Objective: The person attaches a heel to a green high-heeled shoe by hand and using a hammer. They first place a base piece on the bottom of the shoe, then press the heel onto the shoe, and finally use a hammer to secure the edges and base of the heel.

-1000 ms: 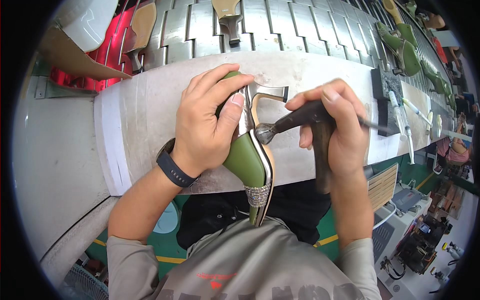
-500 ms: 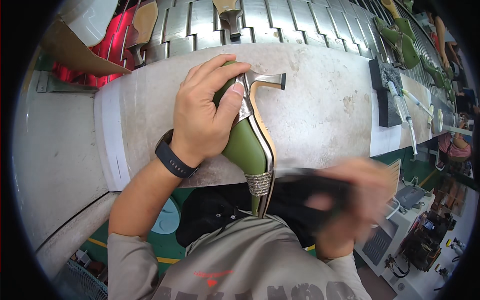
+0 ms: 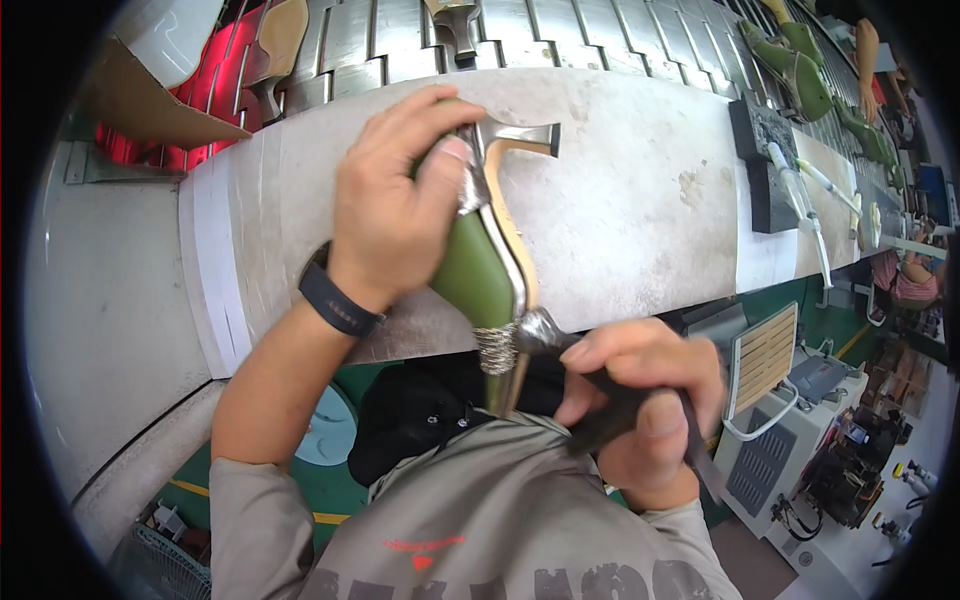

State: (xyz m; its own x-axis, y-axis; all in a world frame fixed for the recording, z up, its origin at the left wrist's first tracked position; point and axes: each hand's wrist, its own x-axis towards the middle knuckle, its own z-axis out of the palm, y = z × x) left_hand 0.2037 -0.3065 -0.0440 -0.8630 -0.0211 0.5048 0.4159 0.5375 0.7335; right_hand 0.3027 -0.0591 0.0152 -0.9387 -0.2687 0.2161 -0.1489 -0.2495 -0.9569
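A high-heeled shoe lies on its side, built around a green last, with its metallic heel pointing right. Silvery straps wrap the forefoot, and the toe points toward my body past the table edge. My left hand is closed around the heel end. In my right hand is a hammer with a dark handle; its metal hammer head meets the sole edge beside the straps, though contact is hard to confirm.
The pale worktable has a black block on its right, beside syringes. A metal conveyor behind carries shoes and green lasts. A cardboard box is far left; a machine stands right. Another person's arm shows far right.
My right hand has swung left with the hammer, from a blur at the right to the sole edge by the straps. The shoe and my left hand shift slightly left in the picture.
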